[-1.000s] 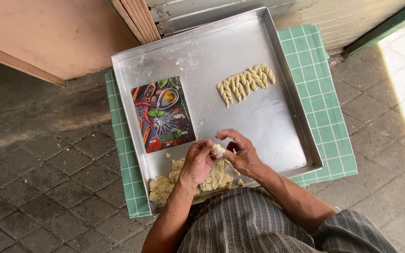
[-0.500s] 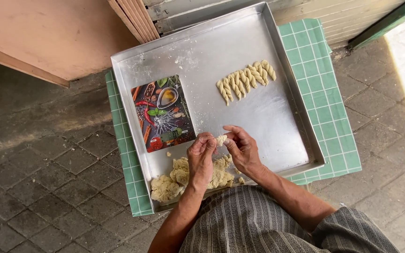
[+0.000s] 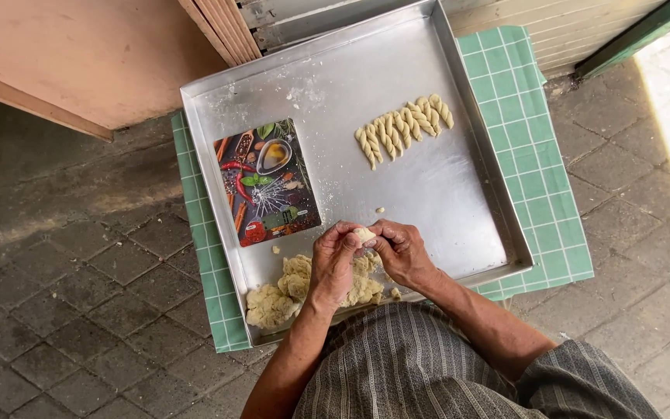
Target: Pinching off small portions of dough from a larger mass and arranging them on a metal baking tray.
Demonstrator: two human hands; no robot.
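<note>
Grey paving lies under a green checked cloth [image 3: 540, 178] and metal tray [image 3: 428, 186]. Left hand [image 3: 333, 260] and right hand [image 3: 401, 250] pinch a small dough piece [image 3: 364, 233] with closed fingers, at 6 o'clock above the dough heap [image 3: 288, 291]. Crumbly dough could break apart, I judge.

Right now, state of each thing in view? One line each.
Left hand: pinching dough piece.
Right hand: pinching the same piece.
Dough piece: small, held between both hands.
Dough heap: loose, unshaped, in tray.
Twisted dough sticks: shaped, lined up.
Tray: flat on green cloth.
</note>
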